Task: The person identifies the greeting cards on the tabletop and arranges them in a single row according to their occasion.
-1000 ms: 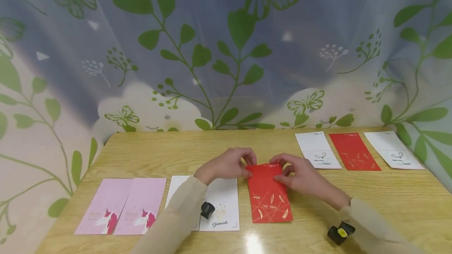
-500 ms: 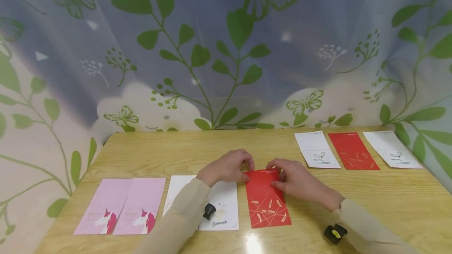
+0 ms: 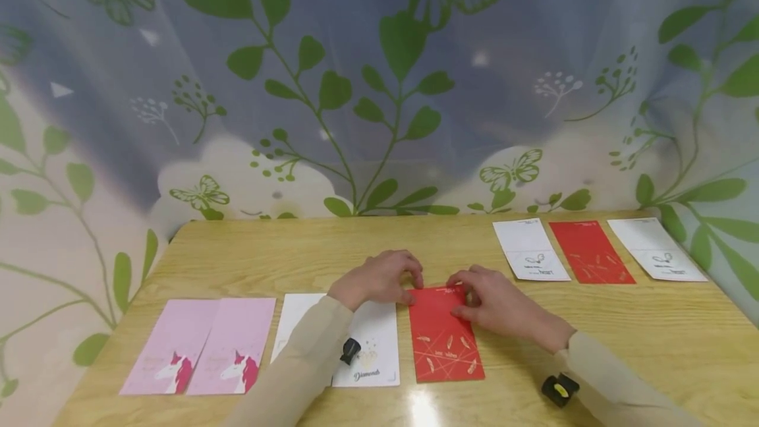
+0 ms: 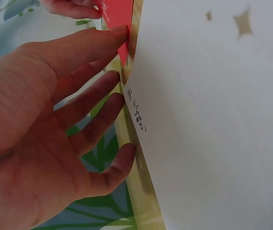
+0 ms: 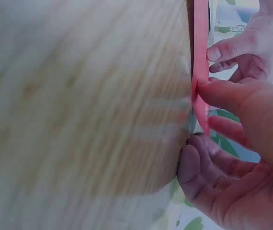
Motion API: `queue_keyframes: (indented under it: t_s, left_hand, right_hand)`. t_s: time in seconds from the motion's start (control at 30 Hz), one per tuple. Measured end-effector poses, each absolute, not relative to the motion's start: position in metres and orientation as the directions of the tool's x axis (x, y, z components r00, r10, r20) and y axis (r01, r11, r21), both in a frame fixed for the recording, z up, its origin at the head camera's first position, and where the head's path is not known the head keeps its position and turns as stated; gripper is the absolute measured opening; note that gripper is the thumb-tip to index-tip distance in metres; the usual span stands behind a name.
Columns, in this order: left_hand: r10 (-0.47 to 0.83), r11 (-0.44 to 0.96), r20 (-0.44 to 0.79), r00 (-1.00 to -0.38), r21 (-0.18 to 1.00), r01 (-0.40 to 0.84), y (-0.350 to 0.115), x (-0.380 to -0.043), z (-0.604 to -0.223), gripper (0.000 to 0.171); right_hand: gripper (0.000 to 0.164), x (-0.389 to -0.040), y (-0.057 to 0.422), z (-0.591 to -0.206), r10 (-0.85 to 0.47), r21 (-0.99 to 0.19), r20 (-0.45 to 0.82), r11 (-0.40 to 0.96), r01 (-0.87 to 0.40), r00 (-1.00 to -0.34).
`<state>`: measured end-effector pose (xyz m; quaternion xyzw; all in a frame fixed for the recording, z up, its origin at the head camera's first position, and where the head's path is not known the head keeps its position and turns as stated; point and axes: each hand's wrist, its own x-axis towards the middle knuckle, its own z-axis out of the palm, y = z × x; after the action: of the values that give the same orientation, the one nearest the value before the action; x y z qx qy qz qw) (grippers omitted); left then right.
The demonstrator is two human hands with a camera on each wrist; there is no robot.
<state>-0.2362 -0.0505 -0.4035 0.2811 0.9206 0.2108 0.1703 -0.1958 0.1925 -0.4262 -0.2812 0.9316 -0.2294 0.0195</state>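
A red greeting card [image 3: 441, 341] with gold feathers and lines lies on the wooden table in front of the person. At its upper left corner, the left hand [image 3: 379, 277] holds the card between thumb and index finger. The right hand [image 3: 504, 302] holds its upper right corner, thumb on the face and index finger at the top edge. Up close in the left wrist view, the left thumb [image 4: 93, 45] lies against the red corner while the other fingers spread loosely. The right wrist view shows the right thumb [image 5: 222, 93] pressing the card, seen nearly edge-on.
Left of the red card lie white cards [image 3: 376, 321], one lettered "Diamonds", partly under the left sleeve. Two overlapping pink unicorn cards [image 3: 240, 328] lie farther left. At the back right are two white cards [image 3: 522, 236] with a second red card [image 3: 584, 246] between them.
Both hands have brought the red card slightly toward the person and a little left, so it lies closer beside the white card. Over the last half second it has barely moved.
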Motion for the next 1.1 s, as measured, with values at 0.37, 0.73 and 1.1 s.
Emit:
queue_keyframes:
  t_s: [0.37, 0.73, 1.1]
  left_hand:
    - [0.6, 0.758, -0.207, -0.773, 0.454, 0.468, -0.05, -0.235, -0.401, 0.014]
    - [0.608, 0.765, -0.232, -0.76, 0.427, 0.481, -0.051, -0.236, -0.4, 0.012]
    - [0.608, 0.764, -0.243, -0.756, 0.437, 0.474, -0.051, -0.237, -0.4, 0.012]
  right_hand:
    - [0.031, -0.188, 0.206, -0.422, -0.592, -0.412, 0.12, 0.701, -0.582, -0.797]
    - [0.071, -0.179, 0.208, -0.417, -0.629, -0.384, -0.064, 0.732, -0.562, -0.775]
    - [0.073, -0.174, 0.207, -0.418, -0.619, -0.33, -0.048, 0.751, -0.572, -0.784]
